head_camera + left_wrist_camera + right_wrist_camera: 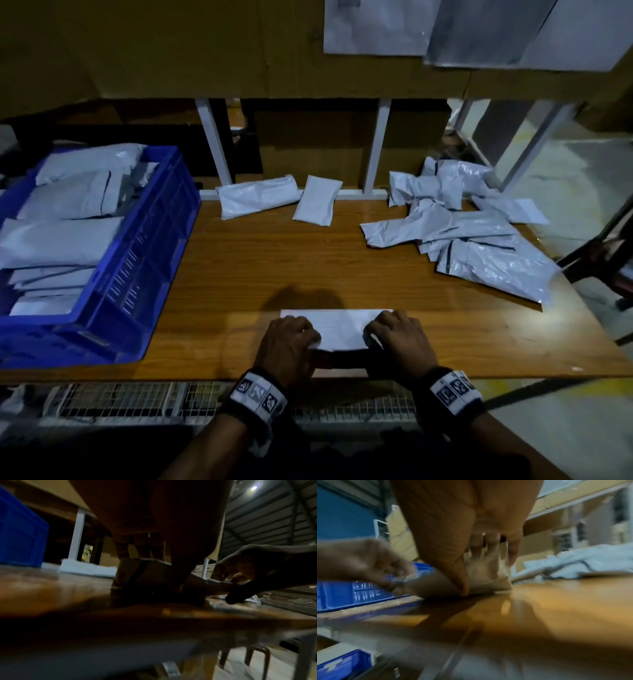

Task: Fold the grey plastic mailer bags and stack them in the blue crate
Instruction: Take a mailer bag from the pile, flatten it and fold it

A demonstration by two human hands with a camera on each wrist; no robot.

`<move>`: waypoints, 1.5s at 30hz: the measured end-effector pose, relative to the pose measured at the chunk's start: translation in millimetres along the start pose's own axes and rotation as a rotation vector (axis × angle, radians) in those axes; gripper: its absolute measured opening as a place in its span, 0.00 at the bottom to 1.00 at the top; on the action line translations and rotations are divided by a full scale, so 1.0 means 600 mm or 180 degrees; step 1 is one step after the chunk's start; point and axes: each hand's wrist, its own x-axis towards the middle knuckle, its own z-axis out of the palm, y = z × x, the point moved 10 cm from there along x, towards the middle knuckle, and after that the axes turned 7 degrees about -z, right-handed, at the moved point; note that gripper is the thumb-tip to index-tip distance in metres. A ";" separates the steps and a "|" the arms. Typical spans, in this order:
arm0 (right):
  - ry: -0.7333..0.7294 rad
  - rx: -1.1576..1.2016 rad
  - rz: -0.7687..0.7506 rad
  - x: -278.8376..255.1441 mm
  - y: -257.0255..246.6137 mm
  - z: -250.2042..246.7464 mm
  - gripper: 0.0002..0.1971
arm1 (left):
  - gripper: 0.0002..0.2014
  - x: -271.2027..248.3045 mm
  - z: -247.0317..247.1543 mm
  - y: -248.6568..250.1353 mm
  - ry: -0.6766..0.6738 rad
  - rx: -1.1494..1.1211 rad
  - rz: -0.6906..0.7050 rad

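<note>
A grey mailer bag [339, 327] lies flat near the front edge of the wooden table [342, 267]. My left hand [306, 337] pinches its near left corner, and my right hand [375, 334] pinches its near right corner, lifting the near edge. In the right wrist view the thumb and fingers [489, 550] close on the raised bag [488, 580], with the left hand [361, 561] opposite. The blue crate [154, 240] stands at the table's left and holds several folded grey bags [61, 240].
A loose pile of unfolded grey bags [469, 240] covers the right back of the table. Two folded bags [257, 200] [317, 200] lie at the back middle by white shelf posts [376, 147]. A wire shelf [144, 399] runs under the front edge.
</note>
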 end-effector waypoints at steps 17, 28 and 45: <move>-0.0415 0.0319 0.0272 0.062 -0.028 0.072 0.35 | 0.38 0.049 0.113 0.008 -0.0889 0.0734 -0.0502; -0.0280 0.0084 0.0516 0.051 -0.016 0.128 0.35 | 0.36 0.044 0.150 -0.008 -0.1046 0.1131 -0.0597; -0.0244 -0.0139 0.0595 0.049 -0.015 0.134 0.32 | 0.36 0.041 0.155 -0.005 -0.1170 0.1205 -0.0624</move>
